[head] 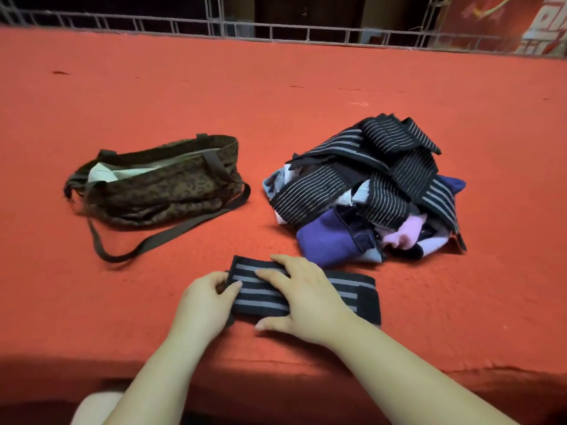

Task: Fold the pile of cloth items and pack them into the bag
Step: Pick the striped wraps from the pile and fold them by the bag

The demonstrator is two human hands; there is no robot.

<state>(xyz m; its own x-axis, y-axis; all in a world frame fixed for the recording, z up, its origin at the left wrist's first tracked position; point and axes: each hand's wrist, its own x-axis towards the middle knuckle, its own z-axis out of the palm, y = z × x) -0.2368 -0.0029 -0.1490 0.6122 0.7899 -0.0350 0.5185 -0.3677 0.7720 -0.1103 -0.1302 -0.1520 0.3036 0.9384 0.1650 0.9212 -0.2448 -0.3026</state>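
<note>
Both hands on the striped band at the red bed's near edge: left hand pinches its end, right hand presses flat. Looks light, limp, stretchy; best gripped at ends. Bag and pile lie beyond.

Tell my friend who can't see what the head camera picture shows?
Two bare hands, left hand and right hand, press a black grey-striped elastic band flat on an orange-red cloth surface. Beyond lie an open brown patterned fabric bag and a jumbled pile of cloth items.
</note>
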